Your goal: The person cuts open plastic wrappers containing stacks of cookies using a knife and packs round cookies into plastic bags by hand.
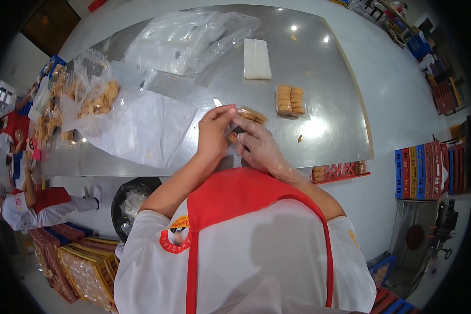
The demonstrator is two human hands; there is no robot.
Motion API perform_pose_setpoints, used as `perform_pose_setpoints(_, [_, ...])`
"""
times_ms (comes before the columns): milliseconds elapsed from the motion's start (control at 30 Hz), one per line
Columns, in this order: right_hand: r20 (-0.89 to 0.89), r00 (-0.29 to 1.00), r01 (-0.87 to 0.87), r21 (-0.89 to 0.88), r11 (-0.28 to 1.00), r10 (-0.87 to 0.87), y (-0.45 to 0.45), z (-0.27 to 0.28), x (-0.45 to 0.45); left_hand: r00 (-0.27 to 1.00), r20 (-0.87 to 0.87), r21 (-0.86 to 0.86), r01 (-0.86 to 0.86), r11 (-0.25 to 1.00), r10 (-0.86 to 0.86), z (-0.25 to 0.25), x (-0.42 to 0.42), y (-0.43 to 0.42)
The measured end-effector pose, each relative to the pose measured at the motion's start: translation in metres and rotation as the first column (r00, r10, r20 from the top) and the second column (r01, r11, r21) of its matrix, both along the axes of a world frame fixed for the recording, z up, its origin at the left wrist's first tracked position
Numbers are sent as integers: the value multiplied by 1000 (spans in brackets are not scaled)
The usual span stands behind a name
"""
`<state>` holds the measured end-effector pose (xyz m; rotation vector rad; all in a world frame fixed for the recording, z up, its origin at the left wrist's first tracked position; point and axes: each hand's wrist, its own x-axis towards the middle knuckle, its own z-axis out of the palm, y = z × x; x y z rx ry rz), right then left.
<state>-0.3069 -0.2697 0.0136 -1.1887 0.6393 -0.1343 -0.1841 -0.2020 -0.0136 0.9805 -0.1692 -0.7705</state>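
Near the front edge of the metal table (319,57), my bare left hand (214,131) pinches the edge of a clear pack of round cookies (252,115). My right hand (259,146), in a clear plastic glove, has its fingers closed on the same pack from the right. The fingers partly cover the pack, and something dark shows between the hands. To the right lies another clear pack with two rows of cookies (290,100). A white rectangular stack (257,59) lies beyond the hands.
Clear plastic bags (178,42) and a white sheet (136,128) cover the table's left part, beside bagged golden pieces (99,99). Co-workers (42,201) stand at the left. A black-lined bin (133,201) is below the table, a red crate (340,171) to its right. Stacked crates (421,170) stand further right.
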Motion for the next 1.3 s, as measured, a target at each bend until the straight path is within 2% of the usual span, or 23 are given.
perform_pose_setpoints(33, [-7,1000,9,17,1000,-9,-1,4,3,999,-13,16,39,999,-38,4,-6,0])
perform_pose_setpoints(200, [-15,999,-52,13,999,52,1,-3,-5,998,32,-47,-58,997,59,-9,18,-5])
perform_pose_setpoints(267, [4,999,-47,25,999,47,1,1,-7,999,19,-7,-31,1000,31,-5,5,-4])
perform_pose_setpoints(367, [47,998,31,173,984,-40,-1,3,1,1000,11,-2,18,1000,-18,-2,-3,-6])
perform_pose_setpoints(467, [149,983,69,224,972,-104,-4,-23,4,998,45,-74,53,996,-50,4,-1,-7])
perform_pose_setpoints(567, [219,968,61,281,958,-126,-8,-19,0,995,70,-150,82,985,-72,11,-4,-2])
perform_pose_setpoints(667, [173,967,132,288,949,-187,-8,-4,-3,991,45,-211,129,969,-122,7,-9,4])
perform_pose_setpoints(767, [189,968,104,303,947,-166,-10,1,-5,992,5,-202,127,971,-129,-6,-10,2])
perform_pose_setpoints(900, [118,982,117,235,965,-148,-9,7,-6,995,-59,-124,67,990,-74,-16,-5,-4])
perform_pose_setpoints(1100, [145,978,120,189,975,-149,-5,1,-8,997,-20,-74,-81,994,79,-6,1,-12])
perform_pose_setpoints(1167, [165,970,147,190,971,-179,-1,3,-6,997,47,-21,-53,998,54,-2,-2,-11])
perform_pose_setpoints(1200, [147,982,100,137,986,-120,-4,5,-8,996,78,10,-42,999,41,-1,-5,-9])
perform_pose_setpoints(1300, [170,977,110,121,987,-130,-3,8,-4,997,69,-87,-21,996,27,-1,-11,-6])
